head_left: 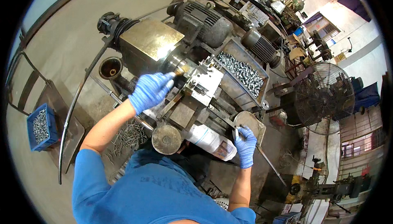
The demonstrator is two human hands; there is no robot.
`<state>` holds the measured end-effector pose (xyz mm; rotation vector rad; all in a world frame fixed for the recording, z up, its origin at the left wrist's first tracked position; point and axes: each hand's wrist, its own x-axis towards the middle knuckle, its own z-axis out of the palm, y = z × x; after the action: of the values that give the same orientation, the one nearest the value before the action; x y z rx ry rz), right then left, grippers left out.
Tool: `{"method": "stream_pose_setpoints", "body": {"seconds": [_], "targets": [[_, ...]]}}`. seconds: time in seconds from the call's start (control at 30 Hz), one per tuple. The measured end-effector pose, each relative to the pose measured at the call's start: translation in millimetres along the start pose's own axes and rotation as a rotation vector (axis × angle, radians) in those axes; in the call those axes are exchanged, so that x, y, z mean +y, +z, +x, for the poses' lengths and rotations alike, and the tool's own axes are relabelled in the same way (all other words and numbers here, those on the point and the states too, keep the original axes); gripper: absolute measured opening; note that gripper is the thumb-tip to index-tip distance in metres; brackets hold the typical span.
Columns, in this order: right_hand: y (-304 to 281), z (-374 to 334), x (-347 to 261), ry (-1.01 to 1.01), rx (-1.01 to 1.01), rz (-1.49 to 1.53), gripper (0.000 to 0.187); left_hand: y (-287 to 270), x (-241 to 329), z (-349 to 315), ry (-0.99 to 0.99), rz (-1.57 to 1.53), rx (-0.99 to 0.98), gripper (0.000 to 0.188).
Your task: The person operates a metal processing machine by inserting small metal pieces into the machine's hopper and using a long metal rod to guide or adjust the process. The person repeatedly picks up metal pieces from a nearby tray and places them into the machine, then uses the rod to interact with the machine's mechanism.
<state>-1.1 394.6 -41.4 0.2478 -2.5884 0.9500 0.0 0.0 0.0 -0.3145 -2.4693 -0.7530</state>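
Facing the spindle's [170, 64] front edge: left hand [150, 92], fingers bunched; cannot tell whether gripping. Right hand [246, 145] curls at metal lever [236, 133], over pale pan's [254, 121] near rim. Open floor [80, 46] lies left.

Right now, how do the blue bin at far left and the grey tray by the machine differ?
The blue bin is bright blue; the grey tray is dull and grimy. The blue bin looks smaller in this view than the grey tray. The blue bin sits apart from the machine; the grey tray is right beside it. Both hold small silvery metal parts.
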Motion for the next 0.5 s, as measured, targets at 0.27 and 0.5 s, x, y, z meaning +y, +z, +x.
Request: {"method": "stream_pose_setpoints", "body": {"seconds": [0.27, 0.5], "targets": [[4.3, -4.9, -31.1, -0.081, -0.045, -0.001, 0.02, 38.8, -8.2, 5.8, 0.001, -0.108, -0.022, 0.026], [4.5, -21.2, -17.7, -0.086, -0.052, -0.04, 0.019, 28.4, -14.7, -3.8, -0.026, 0.024, -0.167, 0.025]]}}
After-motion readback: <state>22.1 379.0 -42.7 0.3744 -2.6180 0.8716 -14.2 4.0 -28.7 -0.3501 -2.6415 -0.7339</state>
